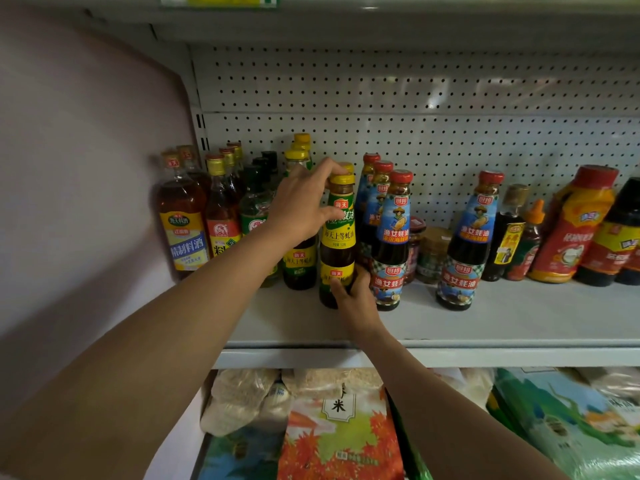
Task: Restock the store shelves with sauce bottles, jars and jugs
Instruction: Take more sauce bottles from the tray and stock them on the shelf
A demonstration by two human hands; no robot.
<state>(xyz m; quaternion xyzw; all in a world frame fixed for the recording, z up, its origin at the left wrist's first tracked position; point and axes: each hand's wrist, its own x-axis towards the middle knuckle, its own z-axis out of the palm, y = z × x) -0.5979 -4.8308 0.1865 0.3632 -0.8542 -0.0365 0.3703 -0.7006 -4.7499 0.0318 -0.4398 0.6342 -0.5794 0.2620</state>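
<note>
Currently the yellow-capped oyster sauce bottle (337, 237) stands upright, long axis vertical, label facing out, on the white shelf (485, 323) between a matching bottle (299, 261) and the red-capped bottles (393, 237). Dark sauce, green-and-yellow label; left hand (301, 206) pinches its cap and neck with curled fingers, right hand (353, 296) grips its base. Bare shelf lies in front up to the front edge, plus a gap further right between red-capped bottles.

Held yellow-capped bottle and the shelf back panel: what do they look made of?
Bottle: clear glossy glass or hard plastic, can't tell which; dark sauce shows through above glossy printed labels; cap looks like yellow plastic. Back panel: apparently painted sheet metal, matte light grey, with regular punched holes.
</note>
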